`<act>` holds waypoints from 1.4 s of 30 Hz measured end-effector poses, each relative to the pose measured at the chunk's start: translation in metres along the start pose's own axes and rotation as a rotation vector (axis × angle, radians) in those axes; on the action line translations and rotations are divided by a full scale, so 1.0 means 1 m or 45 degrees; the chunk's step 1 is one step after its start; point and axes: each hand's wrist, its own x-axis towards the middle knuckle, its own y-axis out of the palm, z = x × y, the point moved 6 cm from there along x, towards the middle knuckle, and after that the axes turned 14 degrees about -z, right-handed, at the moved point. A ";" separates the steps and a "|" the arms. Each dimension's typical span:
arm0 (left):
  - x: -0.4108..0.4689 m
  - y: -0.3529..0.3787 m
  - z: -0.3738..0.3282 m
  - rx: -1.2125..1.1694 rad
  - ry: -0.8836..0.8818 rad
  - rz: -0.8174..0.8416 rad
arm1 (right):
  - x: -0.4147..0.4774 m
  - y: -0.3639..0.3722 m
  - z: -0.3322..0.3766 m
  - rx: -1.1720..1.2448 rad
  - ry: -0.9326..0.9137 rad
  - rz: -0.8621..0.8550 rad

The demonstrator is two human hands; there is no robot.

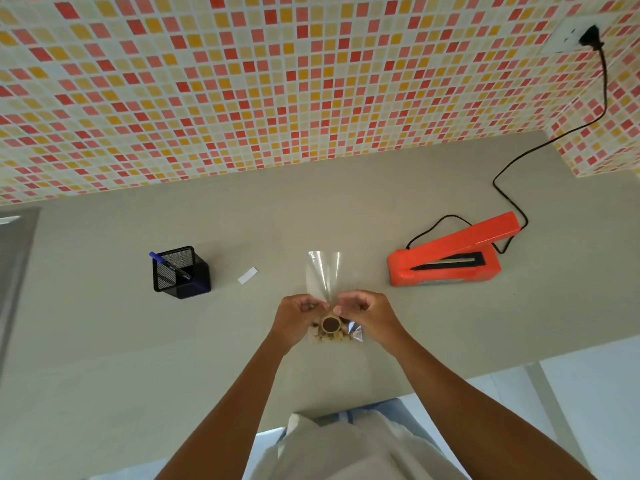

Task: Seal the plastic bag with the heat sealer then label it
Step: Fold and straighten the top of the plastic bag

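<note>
A clear plastic bag (pixel 323 275) stands on the grey counter at the centre, its open top pointing away from me. Small tan and brown items (pixel 330 325) fill its lower part. My left hand (pixel 299 315) and my right hand (pixel 367 313) pinch the bag at its middle from either side, fingers curled on the film. An orange heat sealer (pixel 446 258) sits to the right with its arm raised. A small white label (pixel 248 275) lies flat to the left of the bag.
A black mesh pen holder (pixel 180 273) with a blue pen (pixel 169 265) stands at the left. The sealer's black cord (pixel 554 136) runs over the counter to a wall socket (pixel 581 34) at the top right. The counter's front edge is near my body.
</note>
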 end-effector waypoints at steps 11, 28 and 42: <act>-0.004 0.003 0.009 0.171 -0.113 -0.096 | 0.011 0.001 -0.013 -0.272 0.073 -0.044; 0.001 0.007 -0.006 0.872 -0.105 -0.332 | 0.012 -0.002 -0.008 -0.742 0.060 -0.266; 0.019 0.010 -0.008 1.308 0.347 -0.372 | 0.007 -0.002 0.000 -0.850 -0.063 -0.405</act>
